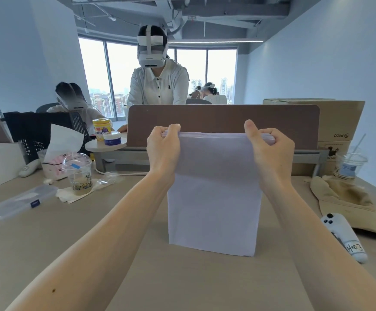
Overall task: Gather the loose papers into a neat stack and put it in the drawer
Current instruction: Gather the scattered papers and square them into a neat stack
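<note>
A stack of white papers (214,198) stands upright on its bottom edge on the beige desk (182,281), in the middle of the view. My left hand (163,149) grips the top left corner of the stack. My right hand (270,151) grips the top right corner, thumb up behind the sheets. The sheet edges look lined up at the top. No drawer is in view.
A brown desk divider (223,117) rises right behind the papers. To the left are a plastic drink cup (78,173), a tissue pack (56,153) and a clear case (21,202). To the right lie a white controller (344,236), a beige hat (348,203) and cardboard boxes (339,122). A person stands beyond the divider.
</note>
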### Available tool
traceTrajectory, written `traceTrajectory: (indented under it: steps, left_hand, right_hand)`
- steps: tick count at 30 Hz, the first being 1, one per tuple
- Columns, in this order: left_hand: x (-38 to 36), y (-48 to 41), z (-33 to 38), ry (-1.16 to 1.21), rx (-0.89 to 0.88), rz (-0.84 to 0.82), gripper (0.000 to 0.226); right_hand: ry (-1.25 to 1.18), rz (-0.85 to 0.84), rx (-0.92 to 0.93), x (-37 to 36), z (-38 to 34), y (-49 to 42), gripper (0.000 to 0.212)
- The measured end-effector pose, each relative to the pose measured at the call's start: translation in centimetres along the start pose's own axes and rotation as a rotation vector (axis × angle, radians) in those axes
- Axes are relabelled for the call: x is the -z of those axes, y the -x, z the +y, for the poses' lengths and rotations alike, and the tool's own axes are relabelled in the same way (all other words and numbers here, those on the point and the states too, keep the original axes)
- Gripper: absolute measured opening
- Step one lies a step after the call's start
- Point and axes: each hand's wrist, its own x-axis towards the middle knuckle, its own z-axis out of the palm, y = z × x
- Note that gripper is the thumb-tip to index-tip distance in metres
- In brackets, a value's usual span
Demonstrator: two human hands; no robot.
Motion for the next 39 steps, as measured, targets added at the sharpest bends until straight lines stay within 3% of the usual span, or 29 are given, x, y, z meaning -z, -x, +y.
traceTrajectory:
  steps: [6, 9, 13, 18, 21, 23, 25, 28, 32, 39]
  left_hand:
    - [-0.1, 0.0, 0.2, 0.018, -0.033, 0.046, 0.012]
    - [-0.1, 0.1, 0.5, 0.006, -0.052, 0.022, 0.022]
    - [0.2, -0.2, 0.3, -0.032, -0.082, -0.028, 0.046]
    - [1.0, 0.2, -0.1, 0.027, -0.151, -0.063, 0.052]
    - [3.1, 0.3, -2.2, 0.051, -0.242, -0.194, 0.059]
    - [4.4, 0.1, -4.5, 0.017, -0.191, -0.374, 0.069]
    - [4.8, 0.4, -6.3, -0.019, -0.092, -0.479, 0.054]
    - [4.4, 0.5, -7.4, 0.052, -0.018, -0.426, 0.032]
    - [4.3, 0.5, -7.9, 0.096, 0.015, -0.415, 0.039]
    - [4.0, 0.9, -6.5, 0.104, -0.034, -0.411, 0.027]
  right_hand:
    - [0.002, 0.039, 0.010, 0.0, 0.2, -0.1, 0.038]
    - [0.004, 0.056, 0.067, -0.1, 0.0, -0.3, 0.043]
    - [-0.038, -0.118, 0.158, 0.8, -0.5, 0.2, 0.041]
    - [-0.039, -0.259, 0.173, 1.8, -0.3, 0.5, 0.027]
    - [-0.063, -0.239, 0.138, 2.2, 0.3, 0.0, 0.023]
    - [-0.080, -0.233, 0.122, 2.1, 0.5, -0.3, 0.020]
    - [-0.079, -0.240, 0.122, 1.8, 0.3, -0.4, 0.021]
    - [-0.182, -0.360, 0.094, 2.1, 0.5, -0.7, 0.028]
    - [-0.202, -0.599, -0.073, 3.6, 3.0, -0.3, 0.032]
    - [-0.224, -0.565, -0.057, 2.5, 3.8, 0.5, 0.026]
